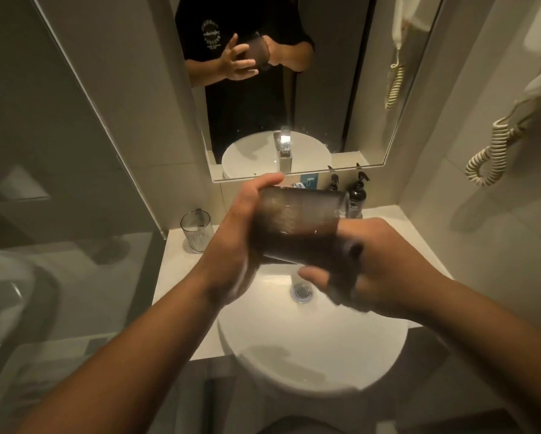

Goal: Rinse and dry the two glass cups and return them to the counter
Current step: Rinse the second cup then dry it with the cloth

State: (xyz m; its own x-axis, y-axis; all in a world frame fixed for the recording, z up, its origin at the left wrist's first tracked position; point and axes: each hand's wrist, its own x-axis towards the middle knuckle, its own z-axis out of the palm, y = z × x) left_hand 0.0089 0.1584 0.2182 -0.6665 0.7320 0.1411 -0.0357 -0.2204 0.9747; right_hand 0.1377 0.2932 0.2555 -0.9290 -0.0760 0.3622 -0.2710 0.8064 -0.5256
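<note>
Dark glass cup (pixel 297 227): held on its side above the basin (pixel 310 349), between both hands, over the drain (pixel 301 292). Left hand (pixel 241 242) wraps the cup's left end, fingers (pixel 269 181) curled over the top. Right hand (pixel 385 270) is at the right end; its fingers look to reach in or around the rim, but motion blur hides how far closed they are, so you cannot tell the exact hold.

Judgement: a rubbing or shaking step on the first cup. Keep the left hold firm on the wet wall, turn the cup with the mouth tipped down toward the drain, and stay over the basin so drips fall in.

Second glass cup (pixel 197 230): upright on the tabletop (pixel 175 277), far left, well apart from the hands.

Room: tap (pixel 285 158) far of the basin, no running water visible; two pump bottles (pixel 357 195) far right; mirror (pixel 137 73) behind; coiled cord (pixel 488 158) on the right wall. Light dim.
</note>
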